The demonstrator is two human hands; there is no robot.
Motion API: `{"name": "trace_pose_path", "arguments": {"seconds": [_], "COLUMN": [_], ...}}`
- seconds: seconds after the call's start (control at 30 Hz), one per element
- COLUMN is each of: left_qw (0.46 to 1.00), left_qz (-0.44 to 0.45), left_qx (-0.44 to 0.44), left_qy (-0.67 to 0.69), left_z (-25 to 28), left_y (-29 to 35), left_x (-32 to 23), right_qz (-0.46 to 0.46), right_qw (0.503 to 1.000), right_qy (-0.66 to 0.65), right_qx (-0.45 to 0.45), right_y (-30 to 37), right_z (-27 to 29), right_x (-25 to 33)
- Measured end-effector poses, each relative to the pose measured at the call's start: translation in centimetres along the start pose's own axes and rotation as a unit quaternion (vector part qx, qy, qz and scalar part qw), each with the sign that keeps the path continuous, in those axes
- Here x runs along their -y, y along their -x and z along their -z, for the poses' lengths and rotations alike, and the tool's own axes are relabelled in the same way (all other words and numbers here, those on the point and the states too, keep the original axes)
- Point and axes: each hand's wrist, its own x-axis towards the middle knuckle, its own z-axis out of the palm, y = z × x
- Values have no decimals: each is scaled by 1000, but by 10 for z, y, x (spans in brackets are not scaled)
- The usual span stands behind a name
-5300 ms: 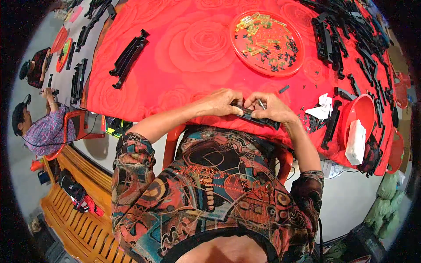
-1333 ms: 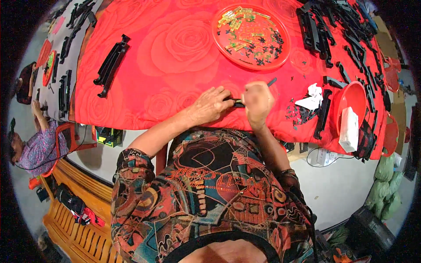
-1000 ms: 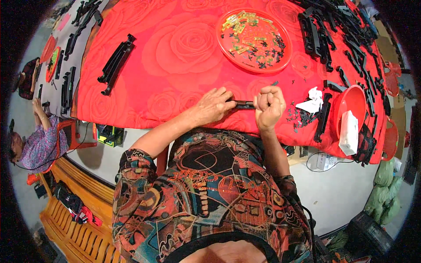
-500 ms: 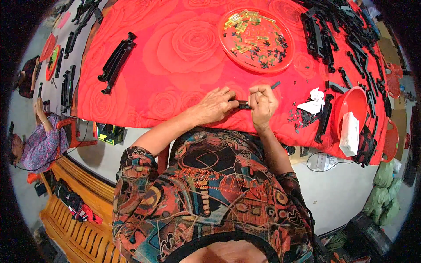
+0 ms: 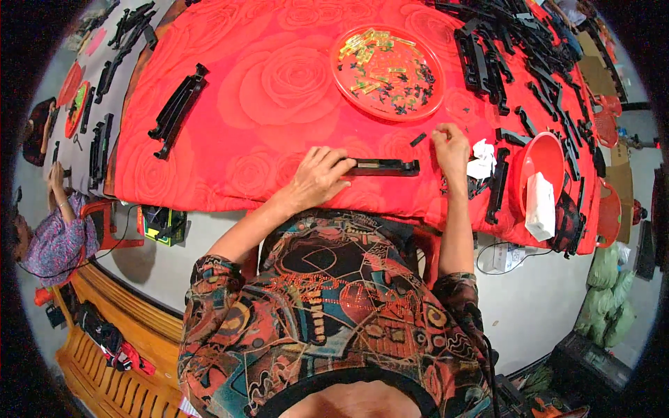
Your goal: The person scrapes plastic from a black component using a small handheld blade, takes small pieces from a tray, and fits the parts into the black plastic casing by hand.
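Bar of black plastic [image 5: 385,166] lying left to right, left hand [image 5: 317,177] gripping its left end; right hand [image 5: 451,148] apart beyond the free end, fingers curled, contents unclear.

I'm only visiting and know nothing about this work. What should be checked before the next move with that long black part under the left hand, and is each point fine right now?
1. Left hand on the long black part: ok, at its left end.
2. Right hand clear of that part: ok, apart from it, off its right end.
3. Right hand free of small pieces: cannot tell, the fingertips are too small to read.
4. Short dark rod close by: ok, just left of the right hand.
5. All small black bits inside the red tray: not ok, some lie by the white tissue.
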Motion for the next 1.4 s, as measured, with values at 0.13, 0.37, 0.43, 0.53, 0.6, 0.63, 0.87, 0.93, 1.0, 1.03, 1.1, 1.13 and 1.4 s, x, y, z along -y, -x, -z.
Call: {"name": "trace_pose_path", "arguments": {"seconds": [0.13, 0.37, 0.43, 0.53, 0.6, 0.63, 0.87, 0.93, 1.0, 1.03, 1.1, 1.13, 1.4], "left_qw": [999, 995, 993, 991, 991, 990, 990, 993, 995, 997, 998, 997, 986], "left_qz": [50, 66, 65, 69, 75, 71, 67, 64, 61, 56, 50, 39, -5], "left_qx": [-14, -22, -29, -36, -35, -40, -46, -34, -23, 7, 37, 70, 168], "left_qy": [-11, 74, 89, 106, 108, 113, 112, 95, 78, 54, 30, 17, -2], "left_z": [-3, -3, -3, -3, -3, -3, -2, -2, -1, 2, 5, 7, 11], "left_y": [6, 12, 12, 11, 11, 12, 10, 10, 9, 7, 3, 1, -14], "left_x": [2, 4, 5, 4, 5, 6, 3, 3, 2, 1, 0, -1, 1], "right_qz": [101, 108, 26, -12, -18, -20, -24, -18, -65, -65, -92, -99, -110], "right_qw": [976, 976, 992, 998, 999, 999, 989, 985, 974, 975, 965, 952, 942], "right_qy": [193, 181, 111, 58, 33, 33, -134, -156, -201, -201, -228, -275, -300], "right_qx": [-7, 46, 58, 35, 23, 24, 54, 63, 76, 75, 87, 95, 100], "right_y": [12, 19, 20, 26, 29, 31, 46, 51, 56, 60, 65, 68, 79], "right_z": [-11, -9, -6, 0, 1, 3, 4, 3, 4, 3, 2, -3, -9], "right_x": [4, 11, 10, 20, 25, 26, 28, 32, 40, 45, 53, 49, 52]}}
